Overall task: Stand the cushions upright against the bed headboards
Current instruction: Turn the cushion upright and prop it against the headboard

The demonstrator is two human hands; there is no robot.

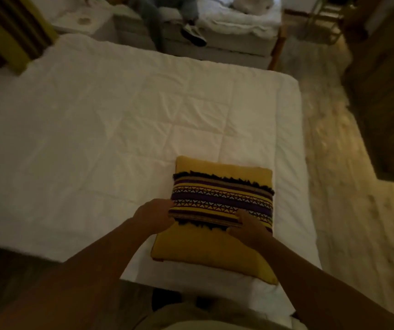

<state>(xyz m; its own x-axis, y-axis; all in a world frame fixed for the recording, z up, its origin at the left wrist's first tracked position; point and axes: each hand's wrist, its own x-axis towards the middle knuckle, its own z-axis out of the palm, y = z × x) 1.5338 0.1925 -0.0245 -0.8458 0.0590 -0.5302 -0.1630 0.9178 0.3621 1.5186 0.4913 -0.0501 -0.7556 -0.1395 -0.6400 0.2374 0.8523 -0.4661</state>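
A yellow cushion [215, 248] with a woven purple, white and dark patterned band and dark fringe lies flat on the white bed [96, 139], near its front right corner. My left hand [154, 216] grips the cushion's left edge at the band. On the right part of the band rests my right hand [249, 228], fingers curled over the fabric. The olive and dark striped headboard [12, 36] stands at the far left end of the bed, far from the cushion.
A second white bed [226, 27] lies beyond, with a person's legs and shoe [192, 34] hanging over its side. A pale shaggy rug [334, 175] covers the floor on the right. Dark wooden furniture [386, 91] stands at the far right.
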